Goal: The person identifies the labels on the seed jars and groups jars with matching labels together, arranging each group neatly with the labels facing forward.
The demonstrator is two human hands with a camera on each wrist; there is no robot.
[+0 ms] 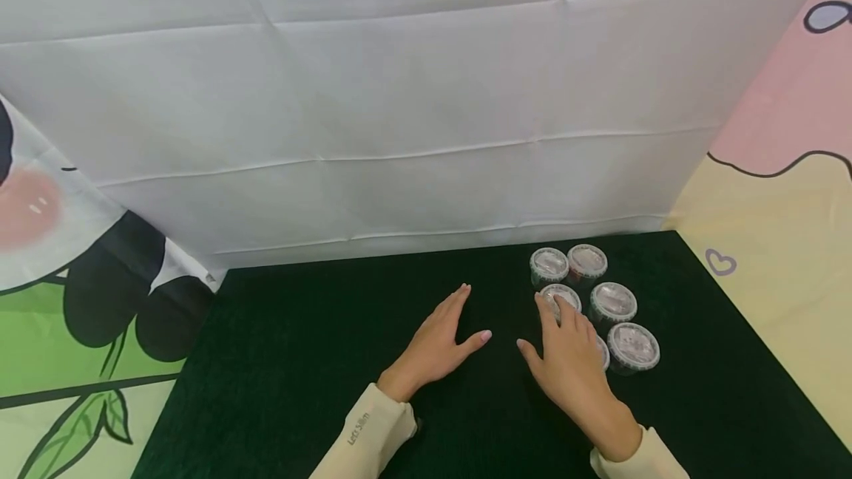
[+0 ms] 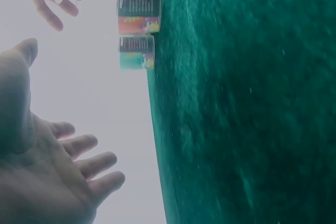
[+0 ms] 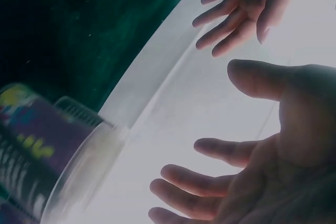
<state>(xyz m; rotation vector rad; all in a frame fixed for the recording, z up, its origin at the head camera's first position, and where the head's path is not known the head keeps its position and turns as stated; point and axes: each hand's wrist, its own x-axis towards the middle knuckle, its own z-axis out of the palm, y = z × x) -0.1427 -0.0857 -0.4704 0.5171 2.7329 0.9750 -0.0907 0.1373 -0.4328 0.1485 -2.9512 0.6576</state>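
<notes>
Several small round tubs with clear lids stand in two rows on the right side of the table, among them a near right tub point(image 1: 633, 347) and a far right tub point(image 1: 587, 262). My right hand point(image 1: 574, 361) is over the left row with its fingers spread, overlapping a middle tub point(image 1: 558, 294) and mostly hiding a near left tub point(image 1: 604, 353). Its palm holds nothing in the right wrist view, where a purple-labelled tub point(image 3: 50, 135) is close by. To the left, my left hand point(image 1: 431, 347) hovers above the cloth, fingers extended and thumb apart, holding nothing.
Dark green cloth point(image 1: 299, 361) covers the table. A white fabric backdrop point(image 1: 413, 94) rises behind its far edge, with printed cartoon panels at both sides. Orange point(image 2: 138, 14) and teal labelled tubs point(image 2: 136, 53) show in the left wrist view.
</notes>
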